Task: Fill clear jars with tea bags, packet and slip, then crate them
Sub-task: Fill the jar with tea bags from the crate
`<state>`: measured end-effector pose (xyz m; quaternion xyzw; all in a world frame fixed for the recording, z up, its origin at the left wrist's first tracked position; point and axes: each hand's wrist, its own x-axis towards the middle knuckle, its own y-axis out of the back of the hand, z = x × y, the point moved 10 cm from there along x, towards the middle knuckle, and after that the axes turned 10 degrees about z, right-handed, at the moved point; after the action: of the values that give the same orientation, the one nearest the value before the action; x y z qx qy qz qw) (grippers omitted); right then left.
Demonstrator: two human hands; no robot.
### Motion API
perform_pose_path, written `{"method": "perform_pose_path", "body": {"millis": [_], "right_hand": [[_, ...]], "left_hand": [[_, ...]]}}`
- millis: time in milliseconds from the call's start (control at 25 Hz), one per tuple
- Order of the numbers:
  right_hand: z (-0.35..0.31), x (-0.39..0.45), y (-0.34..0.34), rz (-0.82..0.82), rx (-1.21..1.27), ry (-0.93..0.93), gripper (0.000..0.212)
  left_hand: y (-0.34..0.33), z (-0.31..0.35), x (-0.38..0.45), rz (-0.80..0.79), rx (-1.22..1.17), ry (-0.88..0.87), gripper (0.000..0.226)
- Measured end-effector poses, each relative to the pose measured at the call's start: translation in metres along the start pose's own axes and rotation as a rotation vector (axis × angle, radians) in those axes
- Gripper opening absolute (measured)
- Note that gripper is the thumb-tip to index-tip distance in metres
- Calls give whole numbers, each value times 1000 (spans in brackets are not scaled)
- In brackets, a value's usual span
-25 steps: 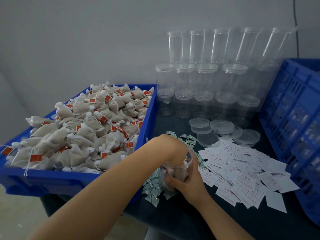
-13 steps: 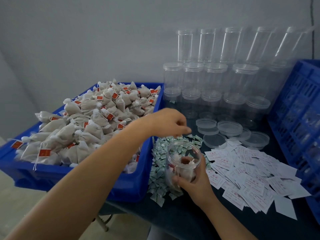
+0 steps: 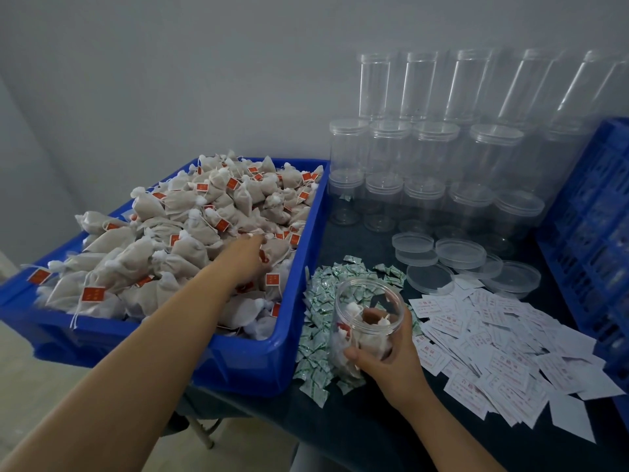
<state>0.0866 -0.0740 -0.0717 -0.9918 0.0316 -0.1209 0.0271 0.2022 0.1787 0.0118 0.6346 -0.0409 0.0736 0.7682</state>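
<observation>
While the red print on the white slips (image 3: 483, 338) is too small to read, the right hand (image 3: 384, 362) grips the open jar (image 3: 366, 321) holding a few tea bags on the counter (image 3: 340, 434), and the left hand (image 3: 246, 255) rests, fingers hidden, on red-tagged tea bags in the blue tub (image 3: 258, 362).

blue bin (image 3: 279, 362) holds beige tea bags (image 3: 190, 247) with red tags (image 3: 92, 294). packets (image 3: 318, 335) are white with green print; slips (image 3: 503, 352) white with red print. tabletop (image 3: 357, 434) is dark.
</observation>
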Motion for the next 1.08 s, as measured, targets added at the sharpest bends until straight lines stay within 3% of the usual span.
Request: {"method": "perform_pose_path", "body": {"millis": [120,200,440,640,760,920,1080], "right_hand": [[-3,-1,0,-1,9,1,95],[-4,-1,0,2,1,2,96],[-3,-2,0,-4,-12,2,97],[-1,0,1,2,-16,-1,97],[-2,1,1,2,-29,12,97],[-1,1,0,-2,-20,8,96],[0,1,0,1,-19,8,98]], "left_hand": [[-16,-3,-4,-96,271,4,42],[-10,-11,-4,-59,370,77,37],[9,-19,-9,47,345,201,30],[33,-11,-15,177,302,164,21],[57,-6,-22,274,193,193,14],[104,15,-29,434,-22,97,19],[131,66,-43,374,-326,-82,11]]}}
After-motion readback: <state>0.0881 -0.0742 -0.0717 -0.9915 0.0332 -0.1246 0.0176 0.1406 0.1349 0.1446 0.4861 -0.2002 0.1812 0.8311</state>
